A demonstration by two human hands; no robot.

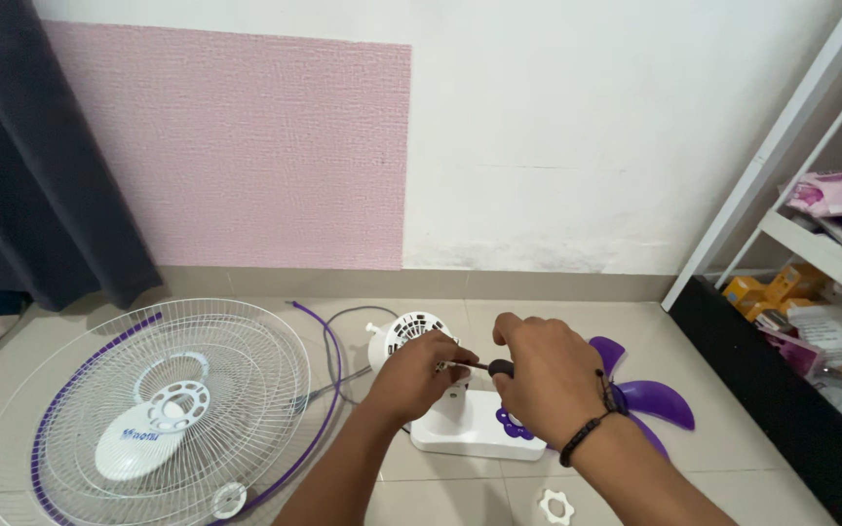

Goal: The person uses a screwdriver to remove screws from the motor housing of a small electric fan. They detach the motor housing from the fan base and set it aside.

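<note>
**tilefloor_tom:** Starting nearest the camera, what's lying around? I see a small white scalloped plastic nut (pixel 555 506) flat on the beige floor tiles (pixel 440 492), just ahead of the right forearm.

**fanfixer22:** Yep, glossy tiles, thin grout lines. To the left the two round wire fan guards (pixel 163 409) lie stacked flat, thin white spokes with a purple rim band and a smooth white plastic disc in the middle. They fill most of the left floor, right up near the lower edge of the view.

**tilefloor_tom:** And the hands?

**fanfixer22:** Both closed. The right hand (pixel 548 375), black cord bracelet on the wrist, is curled around a screwdriver (pixel 479 367) with a dark handle and slim metal shaft. The left hand (pixel 419 375) pinches near the shaft's tip, right against the fan motor housing (pixel 409 333), a rounded white plastic shell with vent slots. That sits mid-floor on the flat white base (pixel 470 429) with purple buttons.

**tilefloor_tom:** Purple thing behind the right hand?

**fanfixer22:** Fan blade (pixel 647 394), translucent purple plastic, curved lobes, partly hidden by the wrist. A grey cord (pixel 343 331) loops between guards and motor.

**tilefloor_tom:** Room to move?

**fanfixer22:** Open tile behind the motor up to the wall (pixel 577 136), textured pink panel left, plain white right. Dark curtain (pixel 21 146) far left, white shelf rack (pixel 811 185) with boxes crowding the right edge.
</note>
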